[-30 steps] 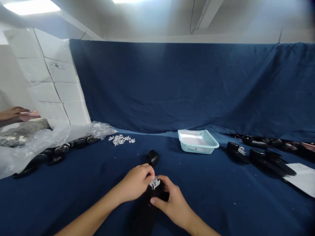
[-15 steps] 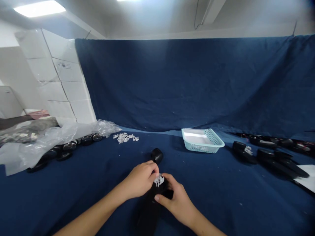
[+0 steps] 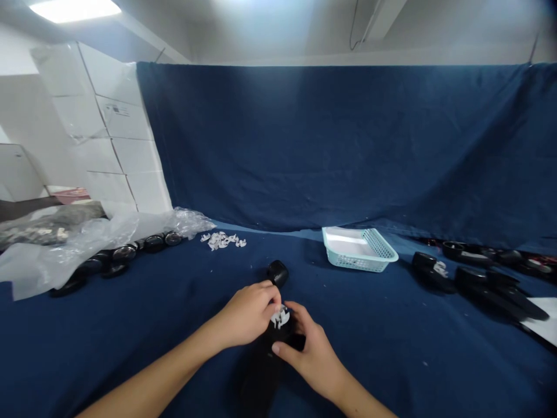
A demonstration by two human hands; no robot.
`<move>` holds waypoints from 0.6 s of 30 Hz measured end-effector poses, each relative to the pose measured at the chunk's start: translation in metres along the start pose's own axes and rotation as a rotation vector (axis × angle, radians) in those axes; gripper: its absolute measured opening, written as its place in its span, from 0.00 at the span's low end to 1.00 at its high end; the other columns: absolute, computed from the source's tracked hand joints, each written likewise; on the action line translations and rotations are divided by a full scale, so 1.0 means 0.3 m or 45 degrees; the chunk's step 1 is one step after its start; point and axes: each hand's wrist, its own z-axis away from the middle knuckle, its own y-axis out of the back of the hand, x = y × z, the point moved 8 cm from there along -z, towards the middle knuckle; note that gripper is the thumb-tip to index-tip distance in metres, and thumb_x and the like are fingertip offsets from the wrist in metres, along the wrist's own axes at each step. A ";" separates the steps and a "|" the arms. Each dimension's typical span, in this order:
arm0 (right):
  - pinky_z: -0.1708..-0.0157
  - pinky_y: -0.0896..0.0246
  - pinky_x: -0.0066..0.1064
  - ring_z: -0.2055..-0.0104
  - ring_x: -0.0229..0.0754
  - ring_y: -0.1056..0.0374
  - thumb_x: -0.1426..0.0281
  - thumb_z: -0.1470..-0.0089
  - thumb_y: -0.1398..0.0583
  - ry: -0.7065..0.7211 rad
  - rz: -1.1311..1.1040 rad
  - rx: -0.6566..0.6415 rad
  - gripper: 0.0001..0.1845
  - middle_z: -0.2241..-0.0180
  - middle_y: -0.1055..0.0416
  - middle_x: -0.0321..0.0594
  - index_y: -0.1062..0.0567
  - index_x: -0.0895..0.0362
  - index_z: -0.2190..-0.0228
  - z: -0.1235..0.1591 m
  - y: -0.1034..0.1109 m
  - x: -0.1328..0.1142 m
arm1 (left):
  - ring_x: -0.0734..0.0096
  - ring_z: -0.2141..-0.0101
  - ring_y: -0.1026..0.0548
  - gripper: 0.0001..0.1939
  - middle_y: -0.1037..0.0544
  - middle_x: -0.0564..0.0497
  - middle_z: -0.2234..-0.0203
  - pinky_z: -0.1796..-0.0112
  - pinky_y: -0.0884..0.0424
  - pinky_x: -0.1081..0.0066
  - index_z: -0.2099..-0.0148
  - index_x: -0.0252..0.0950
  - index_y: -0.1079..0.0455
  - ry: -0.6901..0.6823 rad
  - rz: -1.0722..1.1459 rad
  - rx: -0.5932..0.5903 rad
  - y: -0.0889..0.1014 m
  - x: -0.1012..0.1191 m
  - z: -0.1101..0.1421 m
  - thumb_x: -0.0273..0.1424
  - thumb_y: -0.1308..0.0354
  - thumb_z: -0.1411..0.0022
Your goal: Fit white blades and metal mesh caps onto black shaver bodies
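Observation:
A long black device (image 3: 261, 371) lies on the blue cloth in front of me. My right hand (image 3: 314, 354) is wrapped round its upper end. My left hand (image 3: 249, 313) pinches a small white plastic clip (image 3: 280, 317) against the top of the device. Just beyond my fingers sits a small black rounded part (image 3: 277, 271).
A pale green mesh basket (image 3: 359, 249) stands right of centre. Several black devices (image 3: 474, 278) lie at the far right beside white paper (image 3: 543, 328). A heap of white clips (image 3: 223, 240) and a row of black round parts (image 3: 117, 258) under clear plastic (image 3: 65, 247) lie left. Blue cloth hangs behind.
The view has drifted slightly left and down. Both hands stay on the black device; another person's hand at the far left is gone from view.

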 end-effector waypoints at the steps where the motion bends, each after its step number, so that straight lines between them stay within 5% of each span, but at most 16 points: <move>1: 0.50 0.36 0.41 0.52 0.46 0.29 0.72 0.54 0.34 -0.001 0.000 -0.001 0.36 0.52 0.27 0.41 0.39 0.51 0.45 0.000 0.000 0.001 | 0.67 0.67 0.27 0.11 0.26 0.52 0.66 0.67 0.35 0.71 0.68 0.38 0.31 -0.004 -0.008 -0.004 -0.002 0.000 0.001 0.27 0.53 0.37; 18: 0.50 0.36 0.40 0.53 0.44 0.29 0.71 0.54 0.34 -0.046 0.031 0.014 0.37 0.52 0.27 0.40 0.40 0.51 0.44 0.004 0.005 0.016 | 0.67 0.68 0.27 0.10 0.26 0.52 0.67 0.68 0.37 0.72 0.68 0.38 0.30 0.029 0.005 -0.019 -0.022 -0.008 0.003 0.27 0.52 0.38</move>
